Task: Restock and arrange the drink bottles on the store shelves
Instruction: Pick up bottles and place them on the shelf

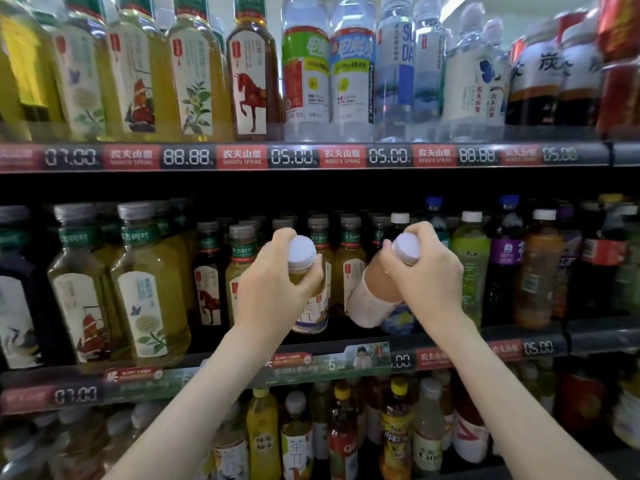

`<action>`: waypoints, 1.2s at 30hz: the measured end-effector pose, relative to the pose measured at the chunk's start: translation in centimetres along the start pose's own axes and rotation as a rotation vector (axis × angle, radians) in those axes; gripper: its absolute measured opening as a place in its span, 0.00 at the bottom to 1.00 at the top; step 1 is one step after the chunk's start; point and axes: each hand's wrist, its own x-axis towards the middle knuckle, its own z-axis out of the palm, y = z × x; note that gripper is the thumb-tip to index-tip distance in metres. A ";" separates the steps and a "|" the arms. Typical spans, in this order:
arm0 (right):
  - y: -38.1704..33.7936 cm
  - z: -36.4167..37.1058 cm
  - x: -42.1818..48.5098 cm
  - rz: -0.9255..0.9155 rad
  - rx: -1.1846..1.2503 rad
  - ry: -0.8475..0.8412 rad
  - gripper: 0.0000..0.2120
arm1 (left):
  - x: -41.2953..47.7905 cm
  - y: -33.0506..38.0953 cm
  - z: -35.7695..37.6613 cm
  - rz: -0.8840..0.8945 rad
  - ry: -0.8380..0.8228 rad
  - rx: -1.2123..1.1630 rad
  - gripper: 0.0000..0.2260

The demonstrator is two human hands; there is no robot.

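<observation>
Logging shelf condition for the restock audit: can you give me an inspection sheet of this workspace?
Surface: middle shelf, crowded with bottles, price rail in front.
Job's things: green tea bottle upright; peach-coloured bottle tilted; both white-capped.
Clutter: nothing seen.
Grippers: left hand grips green tea bottle near its neck; right hand grips peach-coloured bottle likewise.
Cables: nothing seen.
Surroundings: top shelf stocked with tea and water; more drink bottles below.

Clear dark gap (311, 188) above left hand (273, 285) and right hand (429, 271), under upper shelf rail (311, 157); packed bottles (149, 289) block both outer sides.
</observation>
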 end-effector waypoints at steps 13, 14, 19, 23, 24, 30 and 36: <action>2.2 -5.6 -10.7 0.316 -0.233 -0.758 0.12 | -10.7 4.5 -1.7 -0.206 -0.667 -0.338 0.13; 3.0 -5.5 -12.4 0.325 -0.277 -0.856 0.13 | -12.6 4.6 -0.9 -0.208 -0.776 -0.322 0.13; 7.5 -5.4 -21.0 0.385 -0.408 -1.270 0.16 | -23.3 4.5 2.1 -0.244 -1.228 -0.191 0.17; 13.5 -5.4 -28.6 0.475 -0.360 -1.457 0.19 | -32.1 4.4 3.7 -0.246 -1.519 -0.044 0.21; 15.0 -5.4 -30.6 0.500 -0.348 -1.480 0.19 | -34.0 4.7 4.3 -0.269 -1.558 -0.027 0.22; 25.5 -4.5 -46.7 0.621 -0.360 -1.629 0.16 | -50.1 6.5 9.9 -0.386 -1.782 0.091 0.22; 36.0 -3.3 -66.8 0.723 -0.460 -1.633 0.20 | -71.7 5.1 16.4 -0.487 -1.891 0.118 0.23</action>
